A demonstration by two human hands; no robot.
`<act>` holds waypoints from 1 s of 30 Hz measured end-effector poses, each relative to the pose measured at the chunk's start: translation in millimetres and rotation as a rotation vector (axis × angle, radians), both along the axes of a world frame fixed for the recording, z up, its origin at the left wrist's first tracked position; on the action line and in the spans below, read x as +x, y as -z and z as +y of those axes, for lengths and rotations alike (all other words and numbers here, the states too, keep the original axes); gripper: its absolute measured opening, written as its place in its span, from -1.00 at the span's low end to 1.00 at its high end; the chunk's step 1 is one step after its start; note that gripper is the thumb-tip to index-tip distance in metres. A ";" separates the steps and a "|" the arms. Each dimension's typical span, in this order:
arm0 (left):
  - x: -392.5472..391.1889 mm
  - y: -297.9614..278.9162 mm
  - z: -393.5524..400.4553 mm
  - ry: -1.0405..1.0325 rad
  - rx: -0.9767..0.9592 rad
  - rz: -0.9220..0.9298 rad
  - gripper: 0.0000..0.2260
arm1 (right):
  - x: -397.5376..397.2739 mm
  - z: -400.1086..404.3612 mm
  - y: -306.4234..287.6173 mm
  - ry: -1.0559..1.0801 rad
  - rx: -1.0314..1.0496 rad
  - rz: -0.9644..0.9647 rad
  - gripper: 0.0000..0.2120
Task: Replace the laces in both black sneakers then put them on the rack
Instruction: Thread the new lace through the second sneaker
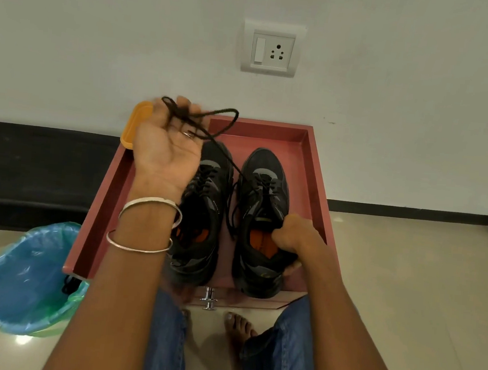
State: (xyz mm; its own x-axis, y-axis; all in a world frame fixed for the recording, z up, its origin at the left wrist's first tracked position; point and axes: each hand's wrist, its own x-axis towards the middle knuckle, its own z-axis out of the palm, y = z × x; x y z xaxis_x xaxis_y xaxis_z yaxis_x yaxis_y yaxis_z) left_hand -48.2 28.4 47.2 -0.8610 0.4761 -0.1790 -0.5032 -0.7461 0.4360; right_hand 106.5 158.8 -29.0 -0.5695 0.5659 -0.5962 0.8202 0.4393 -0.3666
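Note:
Two black sneakers stand side by side, toes toward the wall, in a reddish open drawer [312, 173]. My left hand [167, 144] is raised palm up above the left sneaker [204, 211]. Its fingers hold a black lace [222, 123], which loops in the air and runs down to the eyelets of the right sneaker [263, 186]. My right hand [291, 237] grips the collar of the right sneaker near its heel. Both shoes show orange insoles.
A bin with a blue liner [28, 277] stands on the floor at the left, a black lace hanging on its rim. An orange lid-like object [135, 126] leans at the drawer's far left corner. A white wall with a socket [272, 50] is straight ahead. My bare feet and jeans are below the drawer.

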 end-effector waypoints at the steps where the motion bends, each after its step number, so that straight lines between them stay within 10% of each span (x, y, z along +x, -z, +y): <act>1: -1.1 -3.8 -2.0 0.004 0.005 0.026 -0.70 | 0.1 -0.1 -0.5 0.000 -0.006 0.001 -0.95; 4: 2.9 1.2 2.7 0.051 -0.234 0.171 -0.77 | -0.2 -0.3 -0.5 -0.011 -0.005 -0.006 -0.95; 9: 28.6 52.0 27.5 0.167 -1.299 0.833 -0.88 | -0.9 -0.2 -1.4 -0.022 0.022 -0.030 -0.87; 13: 42.4 80.4 42.0 0.356 -1.736 1.207 -0.84 | -1.4 0.5 0.5 -0.019 0.018 -0.036 -0.84; 21: 37.2 81.8 45.5 0.417 -1.627 1.245 -0.57 | -0.1 0.6 0.5 -0.003 0.027 -0.025 -0.77; 30: 34.4 73.3 36.6 0.254 -1.483 0.958 -0.71 | -0.8 -2.8 -4.6 0.000 0.048 -0.057 -0.76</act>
State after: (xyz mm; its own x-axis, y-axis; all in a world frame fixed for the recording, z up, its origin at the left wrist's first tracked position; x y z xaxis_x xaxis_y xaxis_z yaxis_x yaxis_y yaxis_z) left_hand -13.8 65.1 -26.1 -0.8502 0.5220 -0.0692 0.2758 0.5533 0.7860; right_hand 105.6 156.0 -24.3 -0.5355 0.5942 -0.6001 0.8390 0.4553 -0.2979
